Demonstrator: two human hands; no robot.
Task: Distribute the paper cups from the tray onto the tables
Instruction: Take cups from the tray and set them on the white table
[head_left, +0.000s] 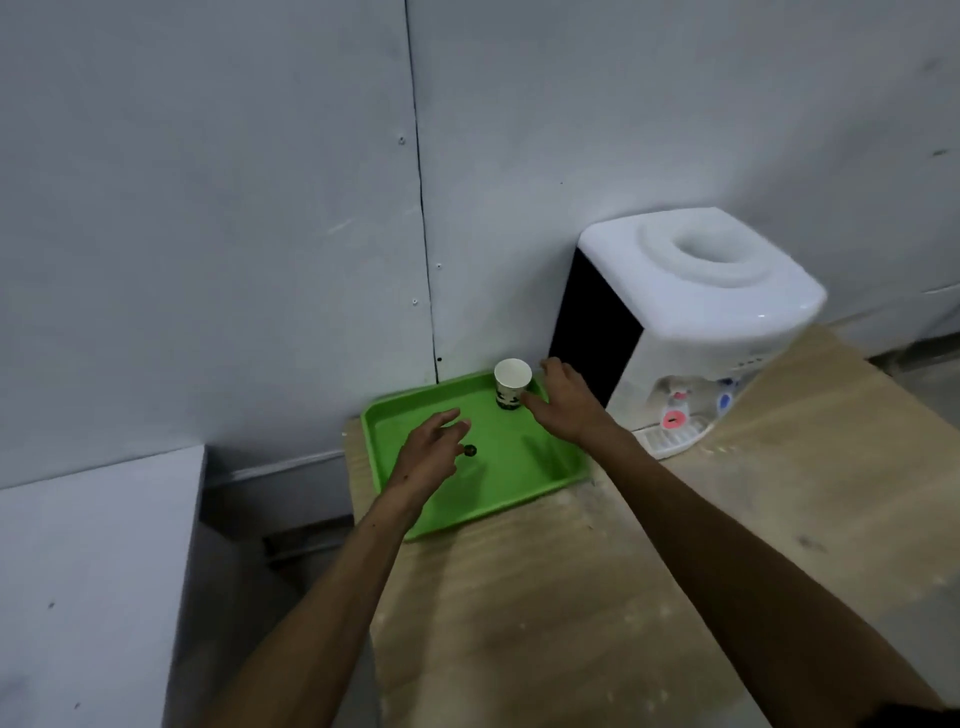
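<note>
A green tray (498, 499) lies at the far left corner of a wooden table (597, 597), against the wall. One white paper cup (511, 382) with a dark print stands upright in the tray's far right corner. My right hand (569, 402) hovers just right of the cup, fingers spread around it, thumb near its base; whether it touches the cup is unclear. My left hand (434, 449) floats over the tray's left half with relaxed fingers, holding nothing. A small dark round spot (470, 450) shows on the tray floor by my left fingertips.
A white water dispenser (696, 322) with a black side panel stands on the table right of the tray, close to my right hand. A grey wall (260, 208) rises directly behind. A grey surface (88, 571) sits lower at the left, across a gap.
</note>
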